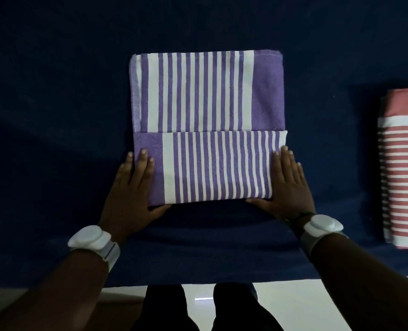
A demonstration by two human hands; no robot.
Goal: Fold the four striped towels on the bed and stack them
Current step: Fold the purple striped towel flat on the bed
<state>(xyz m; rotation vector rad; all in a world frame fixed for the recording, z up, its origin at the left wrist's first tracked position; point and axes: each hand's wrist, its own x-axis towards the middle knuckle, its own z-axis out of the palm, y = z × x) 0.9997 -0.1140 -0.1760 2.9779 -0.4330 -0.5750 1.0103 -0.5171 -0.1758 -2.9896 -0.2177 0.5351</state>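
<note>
We see both hands laid flat on the purple striped towel (205, 130), fingers straight and close together. The left hand (132, 185) rests on the near left corner of the folded-up flap, its thumb tucked along the flap's near edge, and the right hand (287, 180) mirrors it on the near right corner with its thumb reaching in under the same edge. Neither grip closes around cloth; the palms and fingers press down on top of it.

The towel is purple with white stripes running away from us, narrow in the middle and wider near a solid purple band. Its near part is folded up over the rest, so a straight cloth edge crosses the towel from side to side, and the stripe pattern above it is reversed left to right. It lies squared in the middle of the dark blue bed (55, 115).

Each wrist carries a white band (95, 240). Well apart at the right edge lies a folded red striped towel (403, 175).
</note>
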